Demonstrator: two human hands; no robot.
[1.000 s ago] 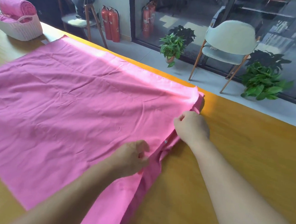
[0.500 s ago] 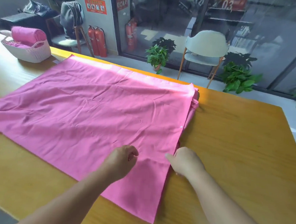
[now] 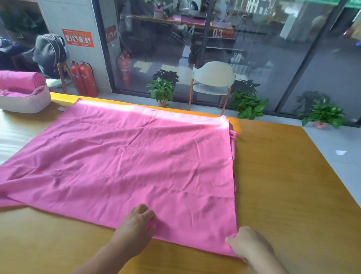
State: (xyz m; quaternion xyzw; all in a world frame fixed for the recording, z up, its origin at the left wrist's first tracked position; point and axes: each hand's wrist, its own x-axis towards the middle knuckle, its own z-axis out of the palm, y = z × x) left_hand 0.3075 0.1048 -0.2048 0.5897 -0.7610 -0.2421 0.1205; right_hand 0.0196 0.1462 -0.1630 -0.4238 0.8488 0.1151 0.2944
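One head-worn wide-angle view: looks forward and down over the wooden table (image 3: pixel 289 187) toward the glass wall (image 3: pixel 255 56); pink cloth (image 3: pixel 130 165) mid-frame, left hand (image 3: pixel 137 222), right hand (image 3: pixel 248 241) close at bottom edge.

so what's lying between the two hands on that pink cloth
Only a flat stretch of the pink cloth, its near edge on the wooden table, lies between the left hand and right hand; the head view shows nothing else.

The cloth (image 3: pixel 130 165) under my left hand (image 3: pixel 136 225) is plain bright pink, unpatterned. Around it the table (image 3: pixel 289 187) shows honey-yellow wood grain. Beyond the cloth's far left corner, a pale basket (image 3: pixel 19 105), perhaps white, holds a matching pink roll (image 3: pixel 19 80).
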